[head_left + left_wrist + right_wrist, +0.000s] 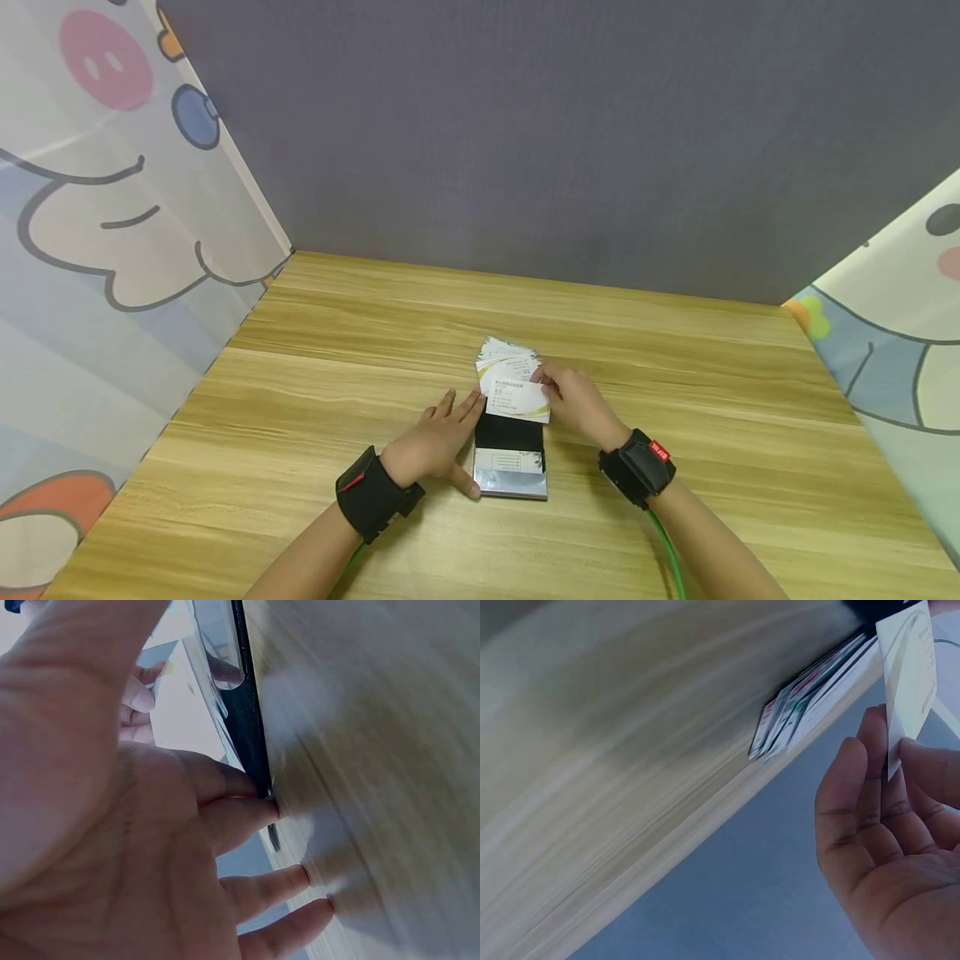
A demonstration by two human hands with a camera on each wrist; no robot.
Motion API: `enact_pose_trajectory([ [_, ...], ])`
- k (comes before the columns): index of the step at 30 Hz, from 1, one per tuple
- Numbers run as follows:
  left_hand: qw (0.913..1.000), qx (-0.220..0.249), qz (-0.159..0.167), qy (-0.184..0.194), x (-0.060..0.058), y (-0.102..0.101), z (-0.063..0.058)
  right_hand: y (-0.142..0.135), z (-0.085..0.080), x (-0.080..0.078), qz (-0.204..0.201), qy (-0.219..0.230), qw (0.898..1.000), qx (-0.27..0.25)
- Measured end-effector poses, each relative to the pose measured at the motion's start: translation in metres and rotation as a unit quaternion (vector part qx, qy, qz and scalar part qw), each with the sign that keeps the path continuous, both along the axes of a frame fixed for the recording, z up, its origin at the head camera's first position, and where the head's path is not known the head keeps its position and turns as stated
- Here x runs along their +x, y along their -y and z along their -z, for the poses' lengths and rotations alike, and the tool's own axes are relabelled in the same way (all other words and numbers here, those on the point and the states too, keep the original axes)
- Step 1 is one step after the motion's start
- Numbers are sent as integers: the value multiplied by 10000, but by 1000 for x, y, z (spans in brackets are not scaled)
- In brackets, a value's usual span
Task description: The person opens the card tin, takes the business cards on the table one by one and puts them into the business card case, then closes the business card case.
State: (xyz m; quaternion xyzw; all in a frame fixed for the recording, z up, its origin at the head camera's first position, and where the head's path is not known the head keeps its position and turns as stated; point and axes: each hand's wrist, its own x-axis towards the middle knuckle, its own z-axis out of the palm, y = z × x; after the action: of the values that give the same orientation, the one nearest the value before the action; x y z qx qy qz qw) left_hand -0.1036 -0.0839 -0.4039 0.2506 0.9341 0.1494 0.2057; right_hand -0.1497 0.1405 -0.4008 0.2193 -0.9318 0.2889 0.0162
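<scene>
Over the far half of the open, flat card case in black and silver (508,433): one thin white rectangular card with gold curved bands (517,404), held by the R hand (581,404). R hand nearly closed, thumb & fingers pinching the card's R edge. L hand (438,446) at the case's L side, fingers spread approx. straight, gripping nothing; fingertips by the far L part, thumb at the near L corner.

Risks (insp. judgement):
1. Card may swivel or bend; cause: one-edge pinch, opp. edge unsupported.
2. Loose fanned stack of white printed cards (506,348), just beyond the case, may scatter; cause: knock from R hand or held card.
3. Case may skid on the wood-grain desk (337,333); cause: L hand bears on one side only.

Appearance: held card has small dark print, gold at corners, no creases seen; fine text illegible. Case: black section dull, shiny silver lip (517,485) at near end. Behind lip, white card with leaf motif (506,461), partly covered; qty. beneath can't be determined.
</scene>
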Motion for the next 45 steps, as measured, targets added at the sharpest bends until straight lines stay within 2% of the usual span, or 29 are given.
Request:
enact_pose_trajectory([
  [11, 10000, 10, 13, 4, 1, 0, -1, 5, -2, 14, -214, 573, 9981, -79],
  [23, 10000, 35, 53, -10, 2, 0, -2, 5, -2, 19, -465, 1004, 9937, -157],
  [45, 10000, 47, 39, -61, 1, 0, 0, 5, 5, 24, -1049, 1115, 9882, 101],
])
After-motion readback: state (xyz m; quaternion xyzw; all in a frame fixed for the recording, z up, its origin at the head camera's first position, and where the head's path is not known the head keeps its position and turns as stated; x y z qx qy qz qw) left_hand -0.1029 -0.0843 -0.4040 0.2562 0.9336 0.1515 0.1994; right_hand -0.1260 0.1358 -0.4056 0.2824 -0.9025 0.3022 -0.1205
